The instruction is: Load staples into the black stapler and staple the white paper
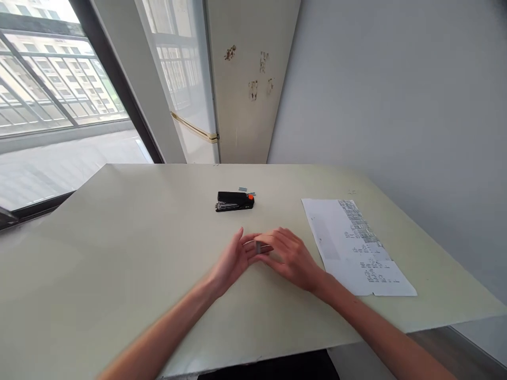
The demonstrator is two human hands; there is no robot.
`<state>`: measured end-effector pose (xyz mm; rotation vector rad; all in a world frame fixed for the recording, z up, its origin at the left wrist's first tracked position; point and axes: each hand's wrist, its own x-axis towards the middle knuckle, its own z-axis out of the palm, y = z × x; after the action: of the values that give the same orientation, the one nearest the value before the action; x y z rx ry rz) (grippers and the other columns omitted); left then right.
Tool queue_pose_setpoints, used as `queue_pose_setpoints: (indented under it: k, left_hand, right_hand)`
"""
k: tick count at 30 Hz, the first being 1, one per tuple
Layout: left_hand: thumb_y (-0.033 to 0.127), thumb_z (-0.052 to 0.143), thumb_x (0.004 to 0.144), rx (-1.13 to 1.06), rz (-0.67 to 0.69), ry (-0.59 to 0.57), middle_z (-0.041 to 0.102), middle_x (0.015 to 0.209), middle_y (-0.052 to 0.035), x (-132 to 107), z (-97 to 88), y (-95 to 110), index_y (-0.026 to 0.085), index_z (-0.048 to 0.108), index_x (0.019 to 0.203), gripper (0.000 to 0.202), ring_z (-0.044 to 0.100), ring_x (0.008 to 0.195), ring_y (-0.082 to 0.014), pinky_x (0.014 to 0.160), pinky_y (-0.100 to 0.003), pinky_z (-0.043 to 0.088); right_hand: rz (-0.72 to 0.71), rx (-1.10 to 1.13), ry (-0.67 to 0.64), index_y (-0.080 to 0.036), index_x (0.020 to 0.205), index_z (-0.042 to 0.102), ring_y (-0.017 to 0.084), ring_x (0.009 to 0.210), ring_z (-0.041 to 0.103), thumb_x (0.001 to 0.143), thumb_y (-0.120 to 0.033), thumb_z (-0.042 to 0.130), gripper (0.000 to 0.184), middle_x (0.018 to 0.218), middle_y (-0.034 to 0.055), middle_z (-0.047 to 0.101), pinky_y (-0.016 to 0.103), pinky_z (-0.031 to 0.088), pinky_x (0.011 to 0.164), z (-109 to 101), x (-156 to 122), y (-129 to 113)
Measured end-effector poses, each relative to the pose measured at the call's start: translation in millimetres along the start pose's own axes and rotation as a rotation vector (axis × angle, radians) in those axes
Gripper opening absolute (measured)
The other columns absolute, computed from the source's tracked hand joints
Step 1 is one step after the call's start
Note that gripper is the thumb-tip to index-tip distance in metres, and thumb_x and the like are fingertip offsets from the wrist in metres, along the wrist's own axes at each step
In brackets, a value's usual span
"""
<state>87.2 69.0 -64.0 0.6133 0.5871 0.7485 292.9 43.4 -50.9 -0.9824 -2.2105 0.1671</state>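
Note:
A black stapler (pixel 235 201) with an orange-red spot at its right end lies on the table. Just behind it are small grey staple strips (pixel 243 189). In front of the stapler, my two hands meet above the tabletop. My right hand (pixel 291 257) pinches a short grey strip of staples (pixel 258 246) between thumb and fingers. Beside it, my left hand (pixel 236 258) is turned palm up, thumb raised and fingers stretched out toward the right fingertips. Whether the left fingers touch the strip is hard to see.
A printed paper sheet (pixel 336 248) lies flat to the right of my hands. The pale table (pixel 119 253) has its near edge below my forearms. A grey wall (pixel 380 95) runs along the right, and a fridge (pixel 241 121) stands behind the table.

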Motion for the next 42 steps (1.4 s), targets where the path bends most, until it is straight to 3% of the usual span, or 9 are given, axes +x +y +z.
queue_pose_setpoints:
  k: [6, 9, 16, 20, 23, 28, 33, 38, 42]
  left_hand:
    - [0.058, 0.058, 0.103, 0.06, -0.012, 0.037, 0.073, 0.132, -0.0202, 3, 0.0, 4, 0.012, 0.077, 0.112, 0.051, 0.067, 0.128, -0.0346, 0.118, -0.048, 0.045]
    - [0.057, 0.061, 0.102, 0.071, -0.021, 0.059, 0.075, 0.129, -0.0184, 5, -2.5, 7, 0.013, 0.078, 0.107, 0.047, 0.069, 0.125, -0.0341, 0.116, -0.047, 0.046]
    - [0.053, 0.061, 0.102, 0.126, -0.033, 0.074, 0.076, 0.125, -0.0155, 6, -4.8, 10, 0.016, 0.079, 0.107, 0.042, 0.07, 0.122, -0.0327, 0.114, -0.046, 0.048]
    - [0.052, 0.062, 0.102, 0.123, -0.023, 0.085, 0.076, 0.124, -0.0161, 6, -4.2, 12, 0.015, 0.079, 0.104, 0.041, 0.071, 0.12, -0.0319, 0.114, -0.046, 0.049]
    - [0.052, 0.063, 0.101, 0.127, -0.015, 0.098, 0.076, 0.122, -0.0164, 5, -2.9, 15, 0.015, 0.078, 0.104, 0.04, 0.071, 0.118, -0.0315, 0.114, -0.046, 0.049]
    - [0.052, 0.071, 0.096, 0.29, 0.073, 0.122, 0.075, 0.108, -0.0129, 0, 6.2, 20, 0.016, 0.076, 0.101, 0.037, 0.073, 0.1, -0.0274, 0.104, -0.045, 0.054]
    - [0.06, 0.063, 0.099, 0.583, 0.15, 0.095, 0.072, 0.099, -0.0094, -7, 16.8, 18, 0.017, 0.072, 0.1, 0.044, 0.07, 0.091, -0.0225, 0.095, -0.04, 0.056]
    - [0.055, 0.046, 0.108, 1.069, 0.298, 0.051, 0.072, 0.096, -0.0066, -7, 13.6, 10, 0.02, 0.067, 0.101, 0.042, 0.069, 0.089, -0.0217, 0.089, -0.039, 0.058]
    - [0.043, 0.042, 0.112, 1.474, 0.584, -0.064, 0.069, 0.131, -0.0095, -6, 15.5, -1, 0.024, 0.065, 0.118, 0.031, 0.062, 0.128, -0.0268, 0.11, -0.046, 0.051]
  right_hand:
    - [0.603, -0.271, 0.249, -0.03, 0.122, 0.069, 0.027, 0.089, 0.072, 0.096, -0.052, 0.069, 0.034, 0.114, 0.0055, 0.078, 0.044, 0.06, 0.079, -98, -90, 71]
    - [0.836, -0.357, 0.27, -0.028, 0.121, 0.07, 0.028, 0.088, 0.072, 0.092, -0.058, 0.068, 0.042, 0.115, 0.0096, 0.078, 0.044, 0.058, 0.079, -139, -133, 111]
    - [0.995, -0.468, 0.243, -0.021, 0.122, 0.069, 0.029, 0.086, 0.071, 0.092, -0.062, 0.06, 0.052, 0.115, 0.017, 0.078, 0.047, 0.054, 0.082, -172, -188, 168]
    - [0.977, -0.49, 0.218, -0.02, 0.126, 0.067, 0.033, 0.089, 0.072, 0.092, -0.065, 0.056, 0.057, 0.125, 0.0192, 0.074, 0.054, 0.055, 0.085, -170, -198, 171]
    - [0.912, -0.505, 0.202, -0.027, 0.135, 0.064, 0.038, 0.11, 0.071, 0.094, -0.066, 0.055, 0.057, 0.143, 0.0179, 0.066, 0.056, 0.055, 0.094, -161, -201, 155]
    - [0.805, -0.356, 0.004, -0.035, 0.155, 0.05, 0.037, 0.152, 0.045, 0.103, -0.061, 0.048, 0.058, 0.165, 0.0055, 0.049, 0.06, 0.046, 0.118, -135, -202, 117]
    - [0.732, -0.318, -0.137, -0.038, 0.166, 0.034, 0.032, 0.162, 0.025, 0.108, -0.057, 0.039, 0.061, 0.176, -0.0007, 0.027, 0.062, 0.028, 0.131, -114, -201, 97]
    - [0.673, -0.345, -0.158, -0.036, 0.167, 0.033, 0.031, 0.163, 0.023, 0.109, -0.054, 0.04, 0.061, 0.177, -0.001, 0.025, 0.06, 0.023, 0.133, -85, -184, 66]
    - [0.63, -0.163, -0.163, -0.037, 0.165, 0.036, 0.033, 0.163, 0.023, 0.108, -0.055, 0.046, 0.061, 0.176, -0.001, 0.026, 0.064, 0.024, 0.131, -54, -149, 8]
